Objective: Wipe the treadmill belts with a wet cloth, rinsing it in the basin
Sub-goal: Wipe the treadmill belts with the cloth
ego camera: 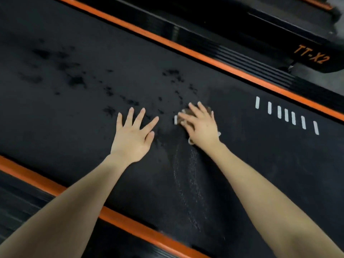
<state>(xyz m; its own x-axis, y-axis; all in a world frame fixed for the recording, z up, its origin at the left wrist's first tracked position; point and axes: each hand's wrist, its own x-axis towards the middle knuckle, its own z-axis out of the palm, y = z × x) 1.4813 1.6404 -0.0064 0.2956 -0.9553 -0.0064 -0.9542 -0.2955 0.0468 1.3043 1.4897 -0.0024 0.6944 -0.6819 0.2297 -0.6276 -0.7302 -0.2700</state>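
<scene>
The black treadmill belt (93,58) fills the view, with dark wet blotches across its upper left part. My right hand (202,127) presses a small brownish cloth (186,115) with pale edges flat against the belt, fingers spread over it; most of the cloth is hidden under the hand. My left hand (133,135) lies flat on the belt beside it, fingers splayed, holding nothing. A streaky pale wet trail (191,183) runs from the cloth back toward me.
Orange side strips run along the far edge (186,51) and near edge (119,218) of the belt, with ribbed black rails outside them. Several white dashes (286,114) mark the belt to the right. A neighbouring machine's cover labelled TT-X2 (312,56) sits at the upper right.
</scene>
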